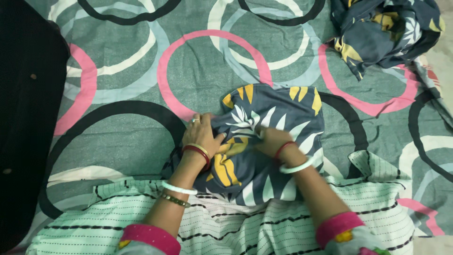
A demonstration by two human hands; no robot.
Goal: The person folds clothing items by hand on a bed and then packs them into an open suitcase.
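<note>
A dark blue cloth with white and yellow leaf print [273, 113] lies bunched in a rounded heap on the bed, in front of my lap. My left hand [200, 134] rests on its left edge, fingers pressed into the fabric, a ring and red and white bangles on it. My right hand [271, 140] grips a fold near the cloth's middle, fingers curled into it. A pale green striped garment [236, 226] covers my lap under both forearms.
The bed sheet [141, 85] is grey-green with big pink, white and black rings. A second crumpled cloth of the same leaf print [382, 30] lies at the top right. A black object [26, 118] fills the left edge.
</note>
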